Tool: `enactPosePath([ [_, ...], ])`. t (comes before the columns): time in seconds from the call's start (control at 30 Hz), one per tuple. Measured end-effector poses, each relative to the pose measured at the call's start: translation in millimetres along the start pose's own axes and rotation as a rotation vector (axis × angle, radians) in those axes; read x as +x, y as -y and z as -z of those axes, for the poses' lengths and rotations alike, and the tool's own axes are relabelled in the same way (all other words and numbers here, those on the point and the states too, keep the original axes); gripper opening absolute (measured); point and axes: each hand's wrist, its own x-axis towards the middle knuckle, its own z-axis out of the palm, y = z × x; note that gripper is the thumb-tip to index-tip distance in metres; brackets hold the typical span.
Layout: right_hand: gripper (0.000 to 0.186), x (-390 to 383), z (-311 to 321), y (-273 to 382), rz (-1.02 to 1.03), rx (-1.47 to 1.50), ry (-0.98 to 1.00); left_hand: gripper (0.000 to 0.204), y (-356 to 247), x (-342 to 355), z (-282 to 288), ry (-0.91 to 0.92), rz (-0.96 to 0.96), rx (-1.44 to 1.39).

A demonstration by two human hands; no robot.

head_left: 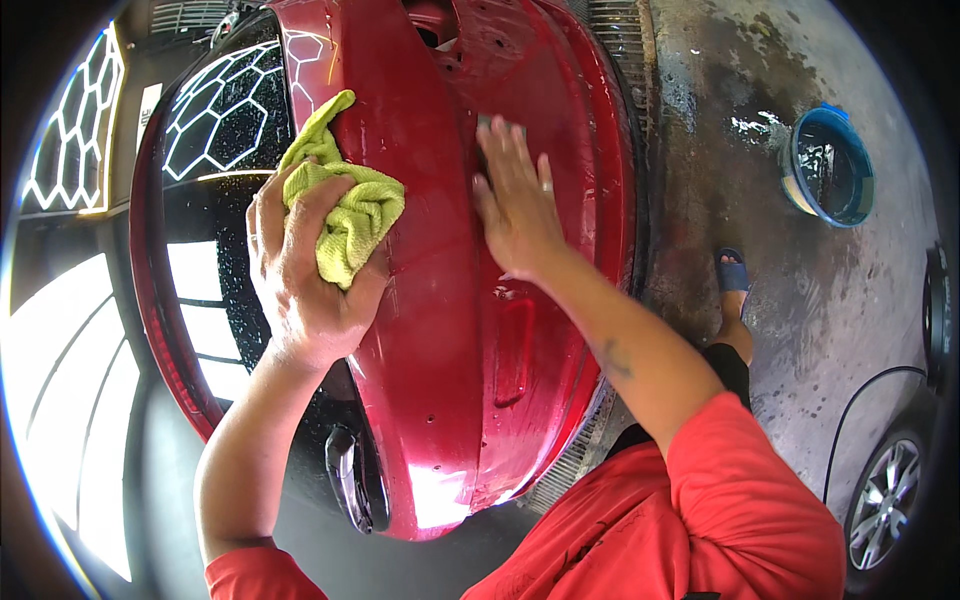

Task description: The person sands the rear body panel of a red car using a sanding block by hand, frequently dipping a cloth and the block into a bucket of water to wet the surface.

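Note:
A crumpled yellow-green cloth (362, 215) is gripped in my left hand (305, 285), with one twisted end sticking out past the fingers. That hand is over the edge between a dark window (235, 150) and the red body panel of a car (420, 330). On the panel, to the right, my right hand (520, 215) lies nearly flat with the thumb held off to the side. Beneath its fingertips shows the edge of a small grey-green piece (517, 131), mostly hidden; its kind cannot be made out. Water drops dot the glass, and the panel looks wet.
A blue bucket (868, 190) with dark liquid stands on the wet concrete floor (790, 340) at right. Nearby is a foot in a blue sandal (733, 272). A wheel (885, 500) is at lower right. Metal floor grating (620, 45) runs alongside the car.

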Motion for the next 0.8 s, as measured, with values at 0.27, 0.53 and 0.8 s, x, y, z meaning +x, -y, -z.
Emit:
enactPosePath([
  [0.27, 0.069, -21, 3, -11, 0.081, 0.039, 0.085, 0.059, 1, -1, 5, -0.004, -0.004, 0.009],
  [0.53, 0.069, -25, 1, -10, 0.065, 0.056, 0.078, 0.058, 0, 0, 3, -0.005, -0.001, 0.017],
  [0.8, 0.070, 0, -10, 3, 0.010, 0.029, -0.056, 0.061, 1, 1, 3, -0.007, -0.004, 0.004],
])
